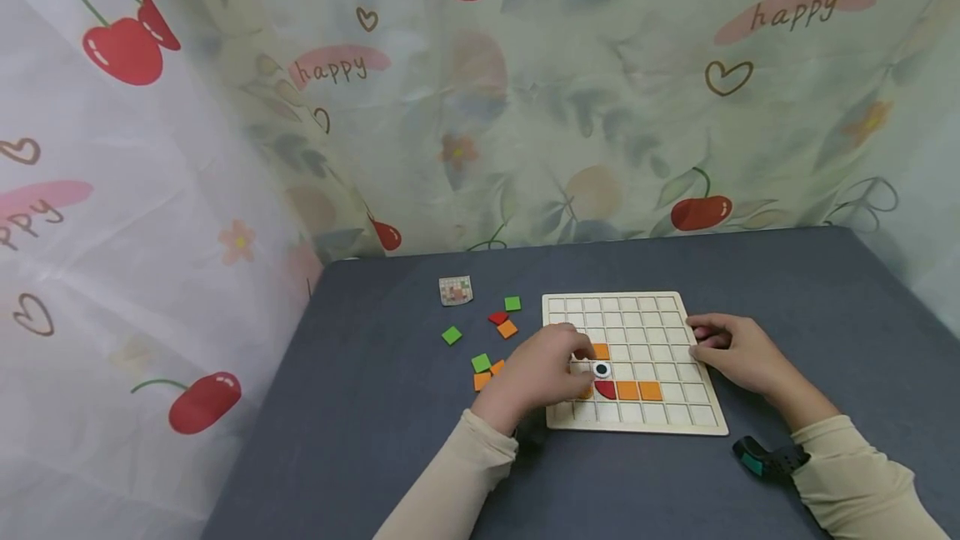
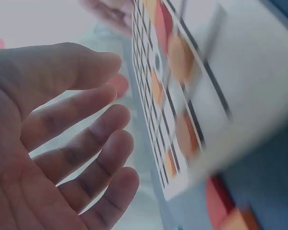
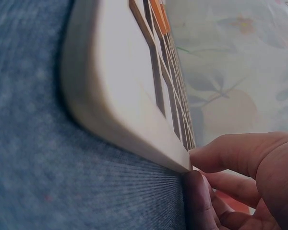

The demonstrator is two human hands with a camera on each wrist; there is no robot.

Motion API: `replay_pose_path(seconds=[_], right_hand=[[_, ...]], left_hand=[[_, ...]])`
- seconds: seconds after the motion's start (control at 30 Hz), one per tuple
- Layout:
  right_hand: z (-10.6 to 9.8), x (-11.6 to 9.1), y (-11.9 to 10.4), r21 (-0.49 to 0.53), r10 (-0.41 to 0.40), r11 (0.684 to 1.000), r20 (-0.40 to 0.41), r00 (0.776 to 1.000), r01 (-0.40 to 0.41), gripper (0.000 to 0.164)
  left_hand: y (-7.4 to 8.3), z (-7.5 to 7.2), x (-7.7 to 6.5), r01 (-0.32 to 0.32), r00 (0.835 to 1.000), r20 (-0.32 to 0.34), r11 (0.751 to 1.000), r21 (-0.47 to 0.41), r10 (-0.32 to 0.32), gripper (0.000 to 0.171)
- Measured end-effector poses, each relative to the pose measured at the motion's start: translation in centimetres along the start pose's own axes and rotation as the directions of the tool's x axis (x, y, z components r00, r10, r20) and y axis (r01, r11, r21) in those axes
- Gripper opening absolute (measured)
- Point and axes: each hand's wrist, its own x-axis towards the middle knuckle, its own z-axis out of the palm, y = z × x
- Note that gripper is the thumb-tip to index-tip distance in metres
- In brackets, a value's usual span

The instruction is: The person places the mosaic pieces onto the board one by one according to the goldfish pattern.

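Observation:
A pale wooden grid board (image 1: 678,419) lies on the table with several tiles in its cells. Orange tiles (image 1: 639,391), a red rounded tile (image 1: 604,390) and a white tile with a black eye (image 1: 602,370) show there. Over the board's left part is my left hand (image 1: 536,369), thumb and fingers apart beside the eye tile. The left wrist view shows nothing held between them; the hand hides some cells in the head view. At the board's right edge, my right hand (image 1: 738,354) pinches the rim between thumb and finger, clearly in the right wrist view.
Loose green tiles (image 1: 452,335), orange tiles (image 1: 507,329) and a red tile (image 1: 498,318) lie left of the board. A small patterned card (image 1: 456,291) lies behind them. A dark wrist strap (image 1: 768,458) is on my right wrist. Printed curtain (image 1: 525,107) borders the grey table (image 1: 360,407).

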Motion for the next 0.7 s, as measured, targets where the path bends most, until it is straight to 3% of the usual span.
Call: replay_pose_path(seconds=[0.33, 0.7], right_hand=[[0.1, 0.0, 0.0, 0.000, -0.005, 1.000, 0.005, 1.000, 0.005, 0.053], [0.1, -0.2, -0.1, 0.000, 0.015, 1.000, 0.001, 1.000, -0.015, 0.054]], left_hand=[[-4.8, -1.7, -3.7, 0.133, 0.989, -0.061, 0.990, -0.040, -0.135, 0.019], [-7.3, -2.9, -6.3, 0.244, 0.967, -0.060, 0.967, -0.069, -0.249, 0.019]])
